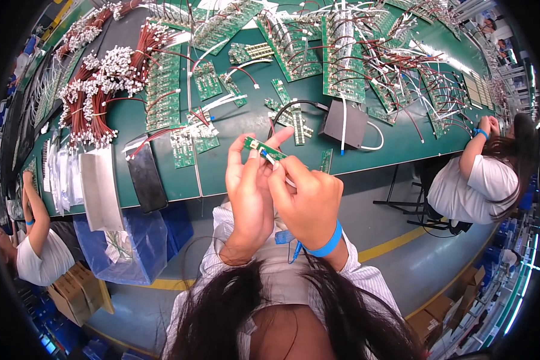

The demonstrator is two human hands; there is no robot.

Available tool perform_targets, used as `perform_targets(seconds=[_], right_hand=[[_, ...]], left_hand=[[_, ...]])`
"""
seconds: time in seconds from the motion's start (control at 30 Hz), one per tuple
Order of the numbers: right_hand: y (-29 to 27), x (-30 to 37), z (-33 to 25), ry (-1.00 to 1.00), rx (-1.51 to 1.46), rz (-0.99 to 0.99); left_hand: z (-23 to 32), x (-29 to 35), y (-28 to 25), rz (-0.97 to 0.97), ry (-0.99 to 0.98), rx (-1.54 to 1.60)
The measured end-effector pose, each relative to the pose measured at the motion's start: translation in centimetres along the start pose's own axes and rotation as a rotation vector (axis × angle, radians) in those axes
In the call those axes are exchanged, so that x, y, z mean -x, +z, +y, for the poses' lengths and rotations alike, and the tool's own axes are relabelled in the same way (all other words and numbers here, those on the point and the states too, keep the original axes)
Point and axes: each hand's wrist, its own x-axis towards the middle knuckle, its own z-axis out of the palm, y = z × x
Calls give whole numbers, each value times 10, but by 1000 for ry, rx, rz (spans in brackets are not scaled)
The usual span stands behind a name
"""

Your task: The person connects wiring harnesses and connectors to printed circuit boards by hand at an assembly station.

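Observation:
My left hand (244, 195) holds a narrow green circuit board (253, 144) between thumb and fingers, just over the table's near edge. The board is tilted, with a pale connector near its upper left end. My right hand (311, 195), a blue band on its wrist, closes its thumb and forefinger on a short white flat cable with a blue end (266, 154). This end lies against the board; whether it sits inside a connector I cannot tell. My right fingers cover the board's lower right part.
Circuit boards with wires (344, 54) crowd the green table (228, 165). Beyond my hands stands a dark box (344, 124). Wire bundles with white connectors (93, 99), a metal channel (101, 186) and a black block (145, 177) lie left. Co-workers sit at left and right (477, 180).

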Motion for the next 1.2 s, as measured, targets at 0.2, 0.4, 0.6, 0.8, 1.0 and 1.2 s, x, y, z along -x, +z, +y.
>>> perform_targets(seconds=[0.2,0.4,0.6,0.8,1.0,1.2], right_hand=[[0,0,1,3,6,-9],[1,0,1,13,-8,-20],[0,0,0,19,-3,-32],[0,-1,0,15,-19,-48],[-2,0,0,17,-81,-73],[-1,-1,2,9,-100,-79]], left_hand=[[0,0,0,-2,-1,0],[1,0,1,-1,1,-14],[1,0,0,6,2,-31],[2,-1,2,11,10,-38],[4,0,3,20,15,-55],[2,0,1,7,24,-55]])
